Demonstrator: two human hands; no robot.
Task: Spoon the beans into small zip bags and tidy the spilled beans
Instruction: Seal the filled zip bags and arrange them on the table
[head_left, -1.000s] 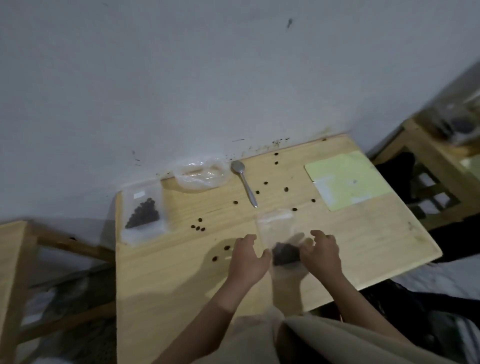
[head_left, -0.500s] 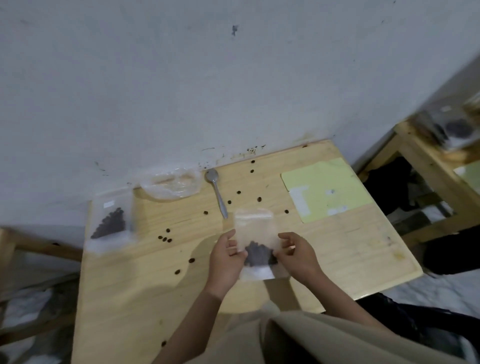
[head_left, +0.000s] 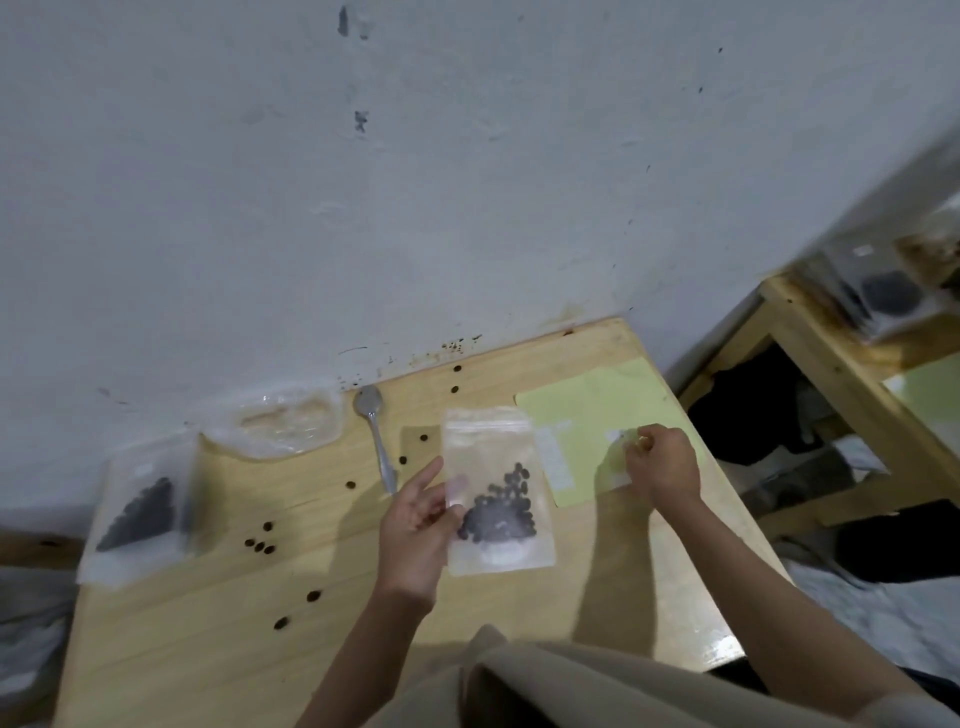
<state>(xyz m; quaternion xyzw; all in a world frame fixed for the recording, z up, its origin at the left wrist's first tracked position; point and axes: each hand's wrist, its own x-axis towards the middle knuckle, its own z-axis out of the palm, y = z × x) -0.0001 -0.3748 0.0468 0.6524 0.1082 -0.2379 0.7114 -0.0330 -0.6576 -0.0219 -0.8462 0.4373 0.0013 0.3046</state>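
My left hand holds a small clear zip bag upright above the wooden table, thumb across its left edge. Dark beans fill the bag's lower half. My right hand is off to the right over a yellow-green sheet, fingers curled, fingertips at a white label; whether it pinches anything is unclear. A metal spoon lies behind the bag. Spilled beans are scattered over the table. A second filled zip bag lies at the left edge.
A crumpled clear plastic bag lies against the wall, left of the spoon. A second wooden table stands to the right with a blurred clear container on it. Dark clutter fills the gap between the tables.
The zip bag was lifted off the table with both hands. My right hand then let go and moved right to the yellow-green sheet, leaving my left hand alone holding the bag.
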